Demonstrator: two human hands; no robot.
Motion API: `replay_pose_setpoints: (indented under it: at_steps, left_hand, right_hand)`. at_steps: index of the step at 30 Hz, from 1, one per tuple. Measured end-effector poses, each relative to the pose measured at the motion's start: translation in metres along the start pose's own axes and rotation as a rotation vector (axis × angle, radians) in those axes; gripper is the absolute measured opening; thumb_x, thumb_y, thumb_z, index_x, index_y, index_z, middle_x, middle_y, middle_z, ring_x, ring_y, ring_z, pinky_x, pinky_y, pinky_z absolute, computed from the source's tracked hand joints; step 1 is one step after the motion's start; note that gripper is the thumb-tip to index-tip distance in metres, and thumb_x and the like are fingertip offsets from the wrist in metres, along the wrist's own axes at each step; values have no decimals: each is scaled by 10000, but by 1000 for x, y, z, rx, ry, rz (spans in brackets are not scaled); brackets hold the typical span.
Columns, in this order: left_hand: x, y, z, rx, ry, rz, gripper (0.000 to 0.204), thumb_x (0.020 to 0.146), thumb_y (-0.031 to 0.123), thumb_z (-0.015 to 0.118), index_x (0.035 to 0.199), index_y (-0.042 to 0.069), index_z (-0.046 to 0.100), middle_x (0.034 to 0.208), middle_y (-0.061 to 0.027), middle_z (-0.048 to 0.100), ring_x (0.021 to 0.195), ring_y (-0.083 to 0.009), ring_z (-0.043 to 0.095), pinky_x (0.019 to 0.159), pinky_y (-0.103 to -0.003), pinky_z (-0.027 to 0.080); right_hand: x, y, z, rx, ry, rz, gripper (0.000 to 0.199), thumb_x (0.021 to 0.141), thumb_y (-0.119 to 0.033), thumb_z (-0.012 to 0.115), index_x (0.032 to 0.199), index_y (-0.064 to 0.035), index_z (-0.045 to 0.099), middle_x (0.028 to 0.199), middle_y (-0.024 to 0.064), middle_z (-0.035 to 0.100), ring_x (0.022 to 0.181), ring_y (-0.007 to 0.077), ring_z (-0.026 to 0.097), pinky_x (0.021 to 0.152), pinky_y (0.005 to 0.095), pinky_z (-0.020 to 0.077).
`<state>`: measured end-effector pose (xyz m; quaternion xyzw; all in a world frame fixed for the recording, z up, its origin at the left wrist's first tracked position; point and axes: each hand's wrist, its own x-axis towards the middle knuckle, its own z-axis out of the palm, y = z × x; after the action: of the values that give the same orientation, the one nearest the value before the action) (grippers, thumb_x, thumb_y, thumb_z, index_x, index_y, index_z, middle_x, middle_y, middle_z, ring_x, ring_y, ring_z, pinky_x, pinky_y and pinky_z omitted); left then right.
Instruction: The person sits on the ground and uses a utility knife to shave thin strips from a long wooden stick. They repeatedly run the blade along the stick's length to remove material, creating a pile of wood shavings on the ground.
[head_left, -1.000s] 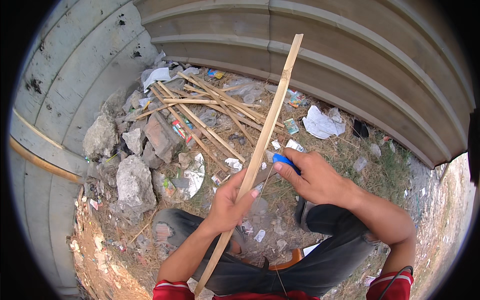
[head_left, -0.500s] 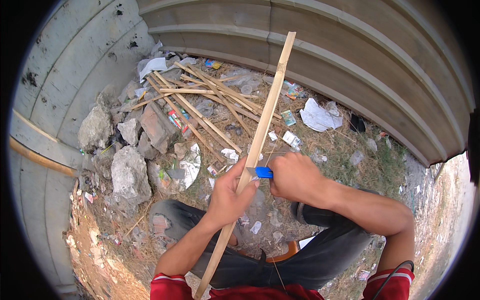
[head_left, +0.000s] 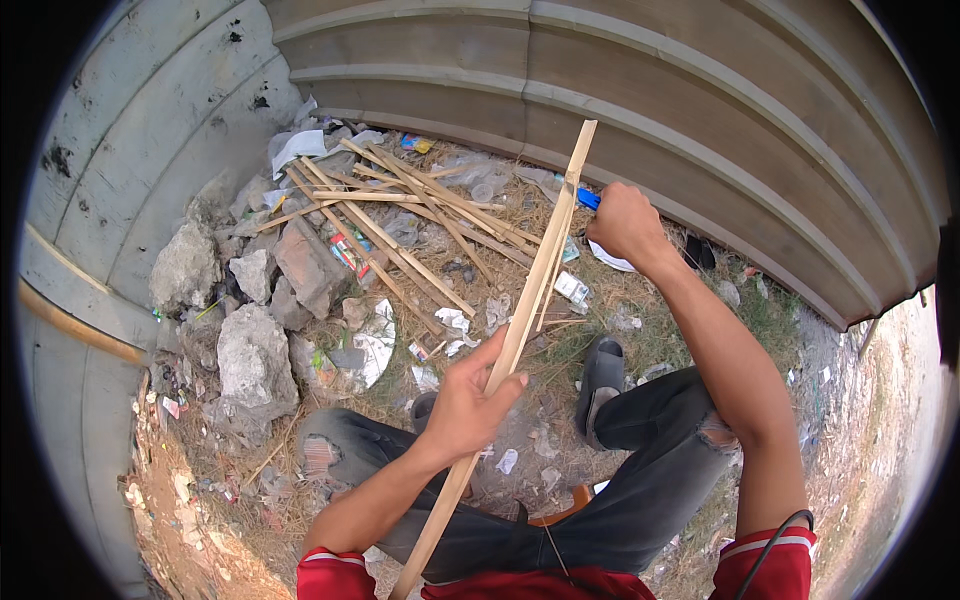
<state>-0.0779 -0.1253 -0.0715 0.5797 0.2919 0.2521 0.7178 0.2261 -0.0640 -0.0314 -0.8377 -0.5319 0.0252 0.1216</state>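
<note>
A long pale wooden strip (head_left: pixel 524 318) slants from my lap up and away, its far end in front of the corrugated fence. My left hand (head_left: pixel 468 408) is closed around its lower middle, the thumb lying across its right side. In my right hand (head_left: pixel 628 230), a blue utility knife (head_left: pixel 589 198) is gripped near the strip's far end. The blade is against the right edge, its tip hard to make out. A thin shaving (head_left: pixel 553 272) hangs along that edge, seemingly joined near the blade and loose at its lower end.
Several similar strips (head_left: pixel 420 200) lie crossed in a pile at the far left. Broken concrete chunks (head_left: pixel 255 360) sit left of my knees. A corrugated metal fence (head_left: pixel 640 110) stands behind, and a pale wall (head_left: pixel 170 150) on the left. Litter and dry grass cover the ground.
My right hand has pushed the knife up and away along the strip from beside my left hand to near its far end. A thin shaving has come up, and the strip's far end has dropped lower.
</note>
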Motion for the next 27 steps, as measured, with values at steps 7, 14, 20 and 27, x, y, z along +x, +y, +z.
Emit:
replay_pose_setpoints:
  at_steps: [7, 14, 20, 27]
  left_hand:
    - [2, 4, -2, -7, -37, 13, 615, 963, -38, 559, 1539, -66, 345, 1207, -82, 615, 987, -78, 589, 824, -232, 468]
    - [-6, -4, -14, -370, -168, -146, 630, 975, -1, 509, 1576, 49, 327, 547, 66, 388, 372, -42, 309, 378, -229, 268]
    - [-8, -5, -22, -738, -248, -364, 598, 985, 22, 492, 1564, 49, 344, 521, 63, 354, 365, -51, 325, 378, -226, 285]
    - [-7, -11, -19, -192, -179, -153, 588, 1025, 49, 504, 1583, 58, 318, 547, 46, 413, 390, -44, 344, 388, -227, 300]
  right_hand:
    - [10, 8, 8, 14, 211, -88, 167, 699, -88, 692, 833, 6, 726, 834, 277, 696, 825, 473, 681, 751, 537, 564]
    - [7, 17, 20, -45, 382, -225, 148, 738, -103, 653, 867, -83, 723, 742, 212, 687, 716, 439, 677, 650, 535, 541]
    - [11, 40, 25, -99, 436, -334, 69, 746, -120, 651, 805, -84, 660, 721, 139, 689, 670, 411, 667, 603, 522, 522]
    - [-11, 54, 5, 326, 226, -468, 267, 713, -155, 722, 976, -111, 705, 634, 152, 612, 683, 373, 655, 667, 449, 522]
